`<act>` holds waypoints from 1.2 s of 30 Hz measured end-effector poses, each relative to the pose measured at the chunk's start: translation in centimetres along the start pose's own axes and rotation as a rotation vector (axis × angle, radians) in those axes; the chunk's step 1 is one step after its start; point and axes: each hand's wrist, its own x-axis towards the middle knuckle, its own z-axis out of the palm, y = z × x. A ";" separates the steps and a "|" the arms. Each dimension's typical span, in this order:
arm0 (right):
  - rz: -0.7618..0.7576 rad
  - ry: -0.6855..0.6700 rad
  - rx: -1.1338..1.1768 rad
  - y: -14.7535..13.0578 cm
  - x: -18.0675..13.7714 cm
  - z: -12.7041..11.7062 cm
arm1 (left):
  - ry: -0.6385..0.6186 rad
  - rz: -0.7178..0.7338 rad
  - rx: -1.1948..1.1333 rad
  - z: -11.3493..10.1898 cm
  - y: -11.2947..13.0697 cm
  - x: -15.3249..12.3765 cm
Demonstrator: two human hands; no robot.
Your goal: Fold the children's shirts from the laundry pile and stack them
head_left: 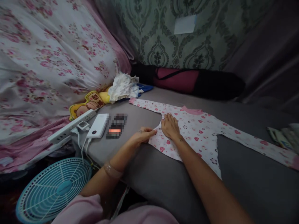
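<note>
A child's long-sleeved shirt (196, 130), white with pink hearts and a pink collar, lies spread on the grey bed sheet (163, 174). Its sleeves stretch out to both sides, with the collar toward the far side. My left hand (146, 134) pinches the shirt's left side edge near the hem between thumb and fingers. Flat on the cloth, just below the left armpit, rests my right hand (170, 126), palm down with fingers stretched out. My right forearm covers part of the hem.
Left of the shirt lie a white power bank (98, 126) with cables, a power strip (72, 127) and a blurred-out object (116, 126). A blue fan (56, 189) stands at lower left. Crumpled white cloth (123, 87) and a long black-and-maroon bag (187, 81) lie behind. Folded items (285, 137) sit at right.
</note>
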 end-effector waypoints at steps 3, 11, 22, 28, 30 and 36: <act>0.001 0.009 0.010 0.0 -0.2 -0.1 | 0.016 0.099 0.081 0.0 0.0 0.2; 0.013 -0.030 0.027 0.0 -0.2 -0.3 | 0.091 0.034 0.248 -1.0 -0.5 -1.0; 0.005 -0.181 0.131 0.2 0.2 -1.3 | 0.170 0.174 0.936 -2.9 -0.9 -2.9; 0.164 -0.218 0.150 4.1 -1.8 -3.8 | 0.166 0.704 1.075 3.2 1.1 2.1; 0.245 -0.200 0.057 5.4 -3.8 -4.2 | 0.049 0.791 1.127 5.7 1.1 4.1; 0.266 -0.216 -0.035 7.3 -11.3 -6.0 | 0.032 0.656 1.322 7.9 0.1 6.0</act>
